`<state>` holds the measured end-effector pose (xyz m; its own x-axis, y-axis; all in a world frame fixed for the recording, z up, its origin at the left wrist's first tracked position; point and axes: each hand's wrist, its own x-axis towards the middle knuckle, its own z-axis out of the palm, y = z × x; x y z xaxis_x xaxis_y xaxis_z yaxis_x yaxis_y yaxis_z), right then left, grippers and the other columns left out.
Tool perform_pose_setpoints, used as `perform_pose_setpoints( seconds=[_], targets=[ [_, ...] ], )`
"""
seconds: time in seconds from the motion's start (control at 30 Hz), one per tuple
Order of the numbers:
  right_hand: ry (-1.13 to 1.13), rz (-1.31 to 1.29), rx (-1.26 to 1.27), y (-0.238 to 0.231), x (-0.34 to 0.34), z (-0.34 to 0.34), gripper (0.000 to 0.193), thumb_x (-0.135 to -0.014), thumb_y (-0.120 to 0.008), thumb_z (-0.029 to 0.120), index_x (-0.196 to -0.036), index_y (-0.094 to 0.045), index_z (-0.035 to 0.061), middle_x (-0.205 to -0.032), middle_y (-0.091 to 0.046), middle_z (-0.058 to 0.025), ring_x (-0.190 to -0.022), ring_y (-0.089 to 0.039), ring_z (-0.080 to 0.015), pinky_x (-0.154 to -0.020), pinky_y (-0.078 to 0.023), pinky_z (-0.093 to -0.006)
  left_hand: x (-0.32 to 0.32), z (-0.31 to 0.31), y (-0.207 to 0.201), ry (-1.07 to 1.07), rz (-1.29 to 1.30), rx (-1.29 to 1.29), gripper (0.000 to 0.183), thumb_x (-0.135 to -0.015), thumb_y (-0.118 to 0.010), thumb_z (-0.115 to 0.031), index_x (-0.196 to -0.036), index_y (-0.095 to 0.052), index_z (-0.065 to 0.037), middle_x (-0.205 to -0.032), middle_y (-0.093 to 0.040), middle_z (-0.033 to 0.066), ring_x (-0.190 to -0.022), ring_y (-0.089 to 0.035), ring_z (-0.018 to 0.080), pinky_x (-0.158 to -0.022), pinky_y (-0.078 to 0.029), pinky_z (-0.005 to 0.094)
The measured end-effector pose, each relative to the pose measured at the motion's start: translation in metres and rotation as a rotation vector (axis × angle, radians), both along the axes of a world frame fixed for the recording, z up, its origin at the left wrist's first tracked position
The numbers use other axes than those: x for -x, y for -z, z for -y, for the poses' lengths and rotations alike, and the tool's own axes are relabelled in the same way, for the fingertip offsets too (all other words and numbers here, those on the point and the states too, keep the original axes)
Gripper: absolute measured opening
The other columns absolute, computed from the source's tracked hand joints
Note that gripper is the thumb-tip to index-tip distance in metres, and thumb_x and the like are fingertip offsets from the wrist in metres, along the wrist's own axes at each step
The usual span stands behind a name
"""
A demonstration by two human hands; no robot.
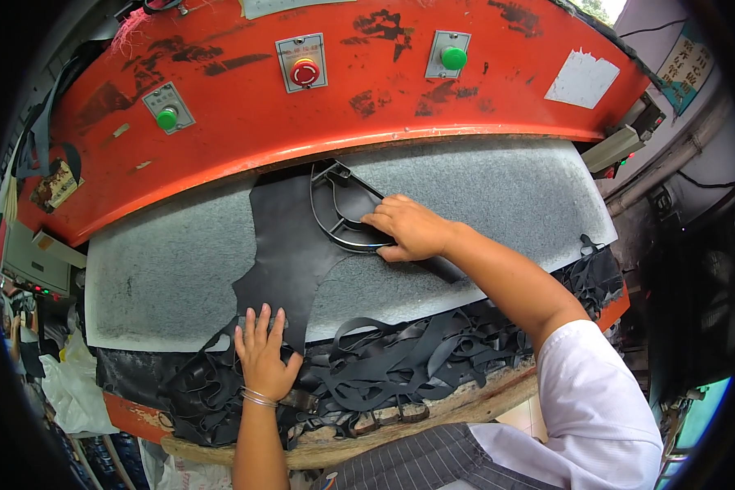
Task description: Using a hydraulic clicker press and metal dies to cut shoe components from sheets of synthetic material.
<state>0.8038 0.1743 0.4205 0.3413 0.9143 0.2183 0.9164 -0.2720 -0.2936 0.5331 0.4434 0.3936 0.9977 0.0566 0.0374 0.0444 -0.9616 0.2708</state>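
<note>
My right hand is closed on the rim of a curved metal cutting die with inner cross-braces. The die rests on the far right part of a black leather sheet, which lies on a grey cutting board. Some dark material reaches out below my right wrist. Near the board's front edge, my left hand is spread on the lower end of the sheet, fingers pointing away from me. A thin bracelet circles the left wrist.
A red machine beam spans the far side of the board, with green buttons and a red stop button. Tangled black leather offcuts heap along the board's front edge. A pale plastic bag hangs at the left.
</note>
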Motion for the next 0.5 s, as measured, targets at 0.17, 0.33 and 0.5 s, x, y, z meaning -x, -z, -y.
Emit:
perform_pose_setpoints(
  seconds=[0.17, 0.33, 0.5],
  targets=[
    [0.006, 0.000, 0.003, -0.002, -0.005, -0.008, 0.059, -0.071, -0.072, 0.029, -0.119, -0.057, -0.0017, -0.102, -0.061, -0.0160, -0.101, -0.055, -0.0319, -0.095, -0.041, -0.0413, 0.002, 0.000, -0.003, -0.002, -0.013, -0.009, 0.080, -0.072, -0.070, -0.024, -0.144, -0.041, -0.009, -0.154, -0.030, 0.0150, -0.145, -0.018, 0.0368, -0.115, -0.007, 0.0541],
    [-0.023, 0.011, 0.031, -0.002, -0.007, -0.006, 0.059, -0.072, -0.073, 0.029, -0.121, -0.057, -0.0005, -0.107, -0.061, -0.0141, -0.105, -0.054, -0.0317, -0.098, -0.041, -0.0414, -0.001, 0.004, -0.002, -0.004, 0.006, 0.023, 0.079, -0.068, -0.068, -0.021, -0.142, -0.044, -0.010, -0.153, -0.032, 0.0150, -0.144, -0.020, 0.0380, -0.114, -0.009, 0.0564],
    [0.151, -0.013, -0.229, -0.013, -0.006, 0.020, 0.078, -0.070, -0.082, 0.034, -0.137, -0.049, 0.0104, -0.135, -0.049, -0.0156, -0.124, -0.044, -0.0325, -0.106, -0.037, -0.0428, -0.007, 0.003, -0.023, -0.010, -0.063, 0.078, 0.077, -0.072, -0.073, -0.028, -0.140, -0.045, -0.008, -0.151, -0.035, 0.0157, -0.143, -0.023, 0.0369, -0.114, -0.010, 0.0557]
  ],
)
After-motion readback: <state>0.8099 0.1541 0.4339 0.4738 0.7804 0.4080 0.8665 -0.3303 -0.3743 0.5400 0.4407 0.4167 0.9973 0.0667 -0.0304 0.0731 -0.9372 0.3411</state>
